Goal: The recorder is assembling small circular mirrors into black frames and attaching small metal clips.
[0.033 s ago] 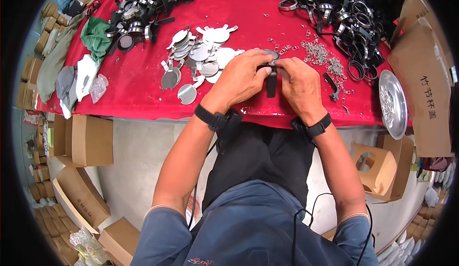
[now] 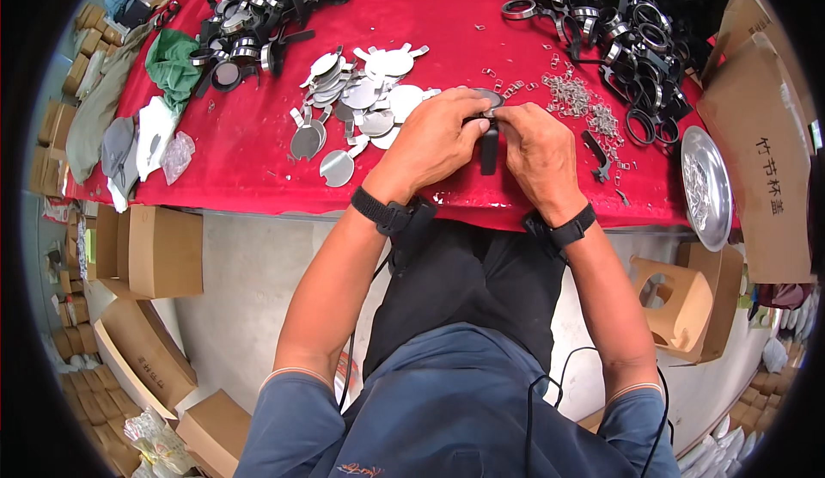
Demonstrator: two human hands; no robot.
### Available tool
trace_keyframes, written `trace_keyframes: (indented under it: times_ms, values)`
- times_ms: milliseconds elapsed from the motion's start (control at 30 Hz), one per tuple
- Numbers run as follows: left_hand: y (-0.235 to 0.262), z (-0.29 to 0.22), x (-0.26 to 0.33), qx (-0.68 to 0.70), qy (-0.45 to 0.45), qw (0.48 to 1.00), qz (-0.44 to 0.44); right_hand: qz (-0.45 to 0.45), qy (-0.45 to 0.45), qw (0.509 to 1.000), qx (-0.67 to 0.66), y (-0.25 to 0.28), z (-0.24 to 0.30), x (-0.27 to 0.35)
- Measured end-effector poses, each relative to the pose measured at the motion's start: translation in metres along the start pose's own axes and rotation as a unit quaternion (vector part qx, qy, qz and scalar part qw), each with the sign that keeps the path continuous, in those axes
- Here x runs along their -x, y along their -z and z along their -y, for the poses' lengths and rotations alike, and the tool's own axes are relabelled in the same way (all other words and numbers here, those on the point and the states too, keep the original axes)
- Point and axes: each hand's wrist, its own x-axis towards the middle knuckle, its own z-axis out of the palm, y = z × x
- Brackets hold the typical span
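Black-handled round piece (image 2: 488, 130) pinched between fingertips of left hand (image 2: 436, 141) and right hand (image 2: 540, 153), both closed narrow on it, handle hanging below fingers; could slip onto red table (image 2: 258, 160) if pressed unevenly; small metal clips (image 2: 571, 98) just beyond right fingers, easily scattered by a knuckle.

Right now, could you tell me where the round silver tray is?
The round silver tray sits at the table's right end in the head view, beside the cardboard box, right of the right hand.
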Motion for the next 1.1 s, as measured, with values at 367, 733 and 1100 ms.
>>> trace_keyframes:
  times_ms: [367, 733, 1100]
  values:
    - [-0.003, -0.004, -0.005, -0.003, 0.031, 0.999, -0.023, -0.074, 0.007, 0.996, -0.056, -0.01, 0.001, 0.004]
    - [-0.001, -0.002, -0.008, -0.018, 0.029, 0.999, -0.001, -0.098, 0.086, 0.991, 0.009, -0.01, 0.005, 0.003]
    - [0.0, -0.007, -0.01, -0.017, 0.049, 0.999, -0.006, -0.102, 0.03, 0.994, -0.019, -0.016, 0.006, 0.004]
